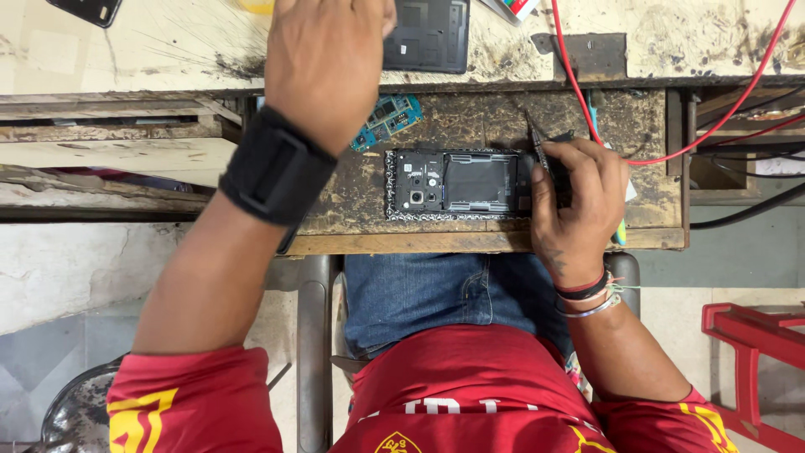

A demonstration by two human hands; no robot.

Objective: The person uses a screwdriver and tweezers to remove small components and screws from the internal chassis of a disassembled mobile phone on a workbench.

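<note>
Hands: left hand [323, 63], upper centre of frame, black wrist strap, reaching onto the bench [168, 42], fingers hidden, grip cannot be told. Right hand [579, 197], centre right, closed around a thin screwdriver [535, 143] at the right end of the opened phone [457, 184]. Phone lies flat, frame centre. Green circuit board [386, 120] just above-left. Red wire [579, 92], upper right.

Pretty beat-up wooden workbench [470, 239], dark and stained all over. An opened phone [457, 184] with its back off lies flat in the middle of the lower ledge, a small blue circuit board [387, 120] just far-left of it. On the far, pale top sit a dark tablet-like slab [432, 33] and a red wire [579, 84].
</note>
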